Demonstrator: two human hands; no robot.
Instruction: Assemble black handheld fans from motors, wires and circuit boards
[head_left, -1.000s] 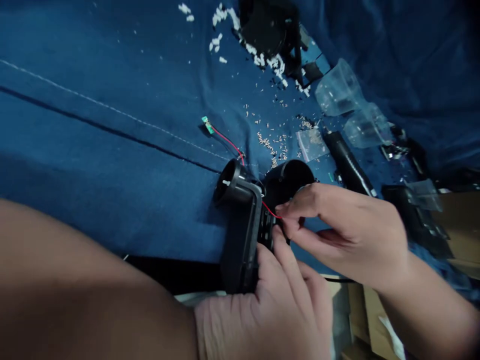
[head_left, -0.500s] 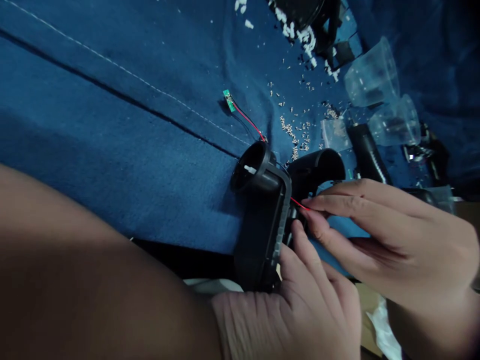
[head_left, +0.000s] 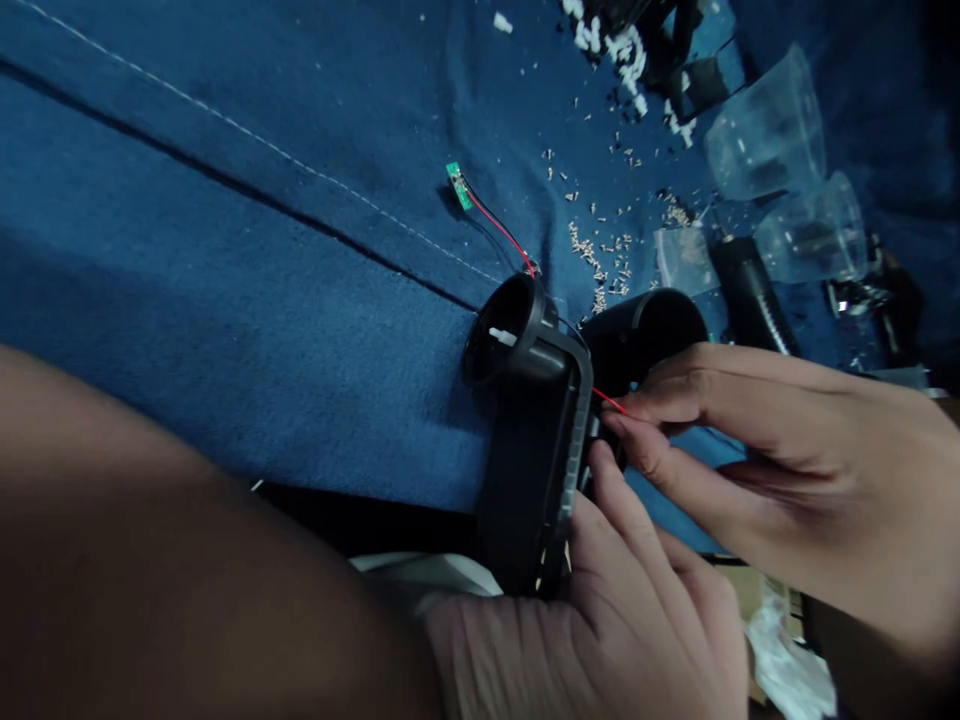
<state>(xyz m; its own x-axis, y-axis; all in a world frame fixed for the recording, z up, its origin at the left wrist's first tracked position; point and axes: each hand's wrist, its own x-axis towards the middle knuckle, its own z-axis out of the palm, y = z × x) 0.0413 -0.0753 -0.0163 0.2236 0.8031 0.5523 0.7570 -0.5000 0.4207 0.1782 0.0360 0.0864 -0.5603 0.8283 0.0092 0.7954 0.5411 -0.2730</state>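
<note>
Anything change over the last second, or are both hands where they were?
The right hand has straightened its fingers and still pinches the red wire at the edge of the black housing. The left hand still grips the housing's lower end. The green circuit board and clear cups lie unmoved on the blue cloth; only the view shifted.

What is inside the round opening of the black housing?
A small white peg shows inside the opening of the housing, which the left hand holds. Deeper it is dark; nothing more can be seen.
</note>
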